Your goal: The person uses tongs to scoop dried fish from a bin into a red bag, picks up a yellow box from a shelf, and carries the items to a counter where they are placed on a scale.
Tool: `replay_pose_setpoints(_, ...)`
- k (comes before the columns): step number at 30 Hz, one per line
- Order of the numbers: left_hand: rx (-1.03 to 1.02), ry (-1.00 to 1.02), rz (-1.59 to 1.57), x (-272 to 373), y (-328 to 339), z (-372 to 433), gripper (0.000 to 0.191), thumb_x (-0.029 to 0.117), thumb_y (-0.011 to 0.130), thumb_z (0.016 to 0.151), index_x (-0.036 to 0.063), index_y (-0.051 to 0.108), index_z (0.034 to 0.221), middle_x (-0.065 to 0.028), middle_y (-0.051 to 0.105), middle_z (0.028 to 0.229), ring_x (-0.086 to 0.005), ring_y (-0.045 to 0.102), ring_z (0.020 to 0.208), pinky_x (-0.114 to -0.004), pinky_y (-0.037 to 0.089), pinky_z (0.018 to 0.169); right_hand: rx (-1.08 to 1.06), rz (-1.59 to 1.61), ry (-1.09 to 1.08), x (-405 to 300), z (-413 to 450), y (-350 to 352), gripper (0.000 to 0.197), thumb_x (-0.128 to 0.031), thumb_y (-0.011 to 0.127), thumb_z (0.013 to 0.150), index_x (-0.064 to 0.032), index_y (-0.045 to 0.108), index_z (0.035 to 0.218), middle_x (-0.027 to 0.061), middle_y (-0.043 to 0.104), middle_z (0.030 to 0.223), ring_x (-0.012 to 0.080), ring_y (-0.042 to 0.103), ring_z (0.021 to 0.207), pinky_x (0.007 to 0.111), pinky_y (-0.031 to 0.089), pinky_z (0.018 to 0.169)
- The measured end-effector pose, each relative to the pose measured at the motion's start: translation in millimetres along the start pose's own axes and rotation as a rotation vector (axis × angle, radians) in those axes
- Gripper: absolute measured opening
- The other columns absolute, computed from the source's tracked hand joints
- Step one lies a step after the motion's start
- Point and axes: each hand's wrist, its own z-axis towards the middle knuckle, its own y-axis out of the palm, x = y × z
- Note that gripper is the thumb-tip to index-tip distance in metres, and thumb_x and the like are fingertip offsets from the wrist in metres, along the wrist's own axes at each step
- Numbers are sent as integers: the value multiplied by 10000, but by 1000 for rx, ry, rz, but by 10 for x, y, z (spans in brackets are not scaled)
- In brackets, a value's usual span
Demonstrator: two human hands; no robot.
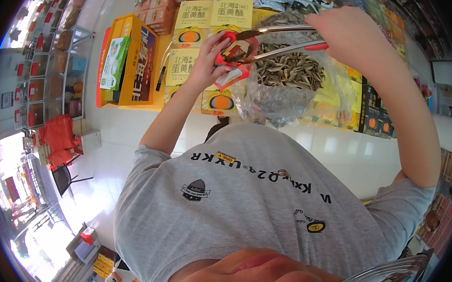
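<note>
My left hand (211,60) holds a small red packaging bag (239,74) by its side, with its mouth spread. My right hand (330,29) grips metal tongs (284,49) near their red-trimmed end. The tips of the tongs reach into the mouth of the red bag, around some dark pieces there. Just right of the bag, a large clear plastic bag (267,101) lies opened out, with a heap of small dried fish (290,67) in it. It rests on yellow printed boxes (190,22).
A yellow gift box (137,62) with a green-and-white box (114,62) stands at the left. A black marker (160,79) lies beside it. Orange boxes (160,11) are stacked behind, black boxes (373,111) at the right. Stocked shelves line the far left.
</note>
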Motion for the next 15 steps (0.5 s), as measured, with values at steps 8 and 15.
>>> replay_pose_setpoints(8, 367, 58, -250, -136, -9, -143, 797, 600, 667, 819, 85, 538, 1413, -187, 363, 1529, -377, 373, 1383, -485, 381, 1101, 61, 15, 81, 24, -253, -435, 414, -26, 715, 776, -104, 603, 1167, 132, 686, 944, 353, 661, 900, 447, 531, 775)
replay_pose_setpoints(15, 359, 106, -109, -277, -49, -315, 789, 599, 635, 867, 84, 491, 1448, -200, 358, 1524, -372, 446, 1368, -449, 429, 1086, -6, 1218, 632, -803, -42, 891, 289, -281, 707, 895, -53, 608, 1043, 99, 663, 866, 213, 658, 766, 368, 507, 648)
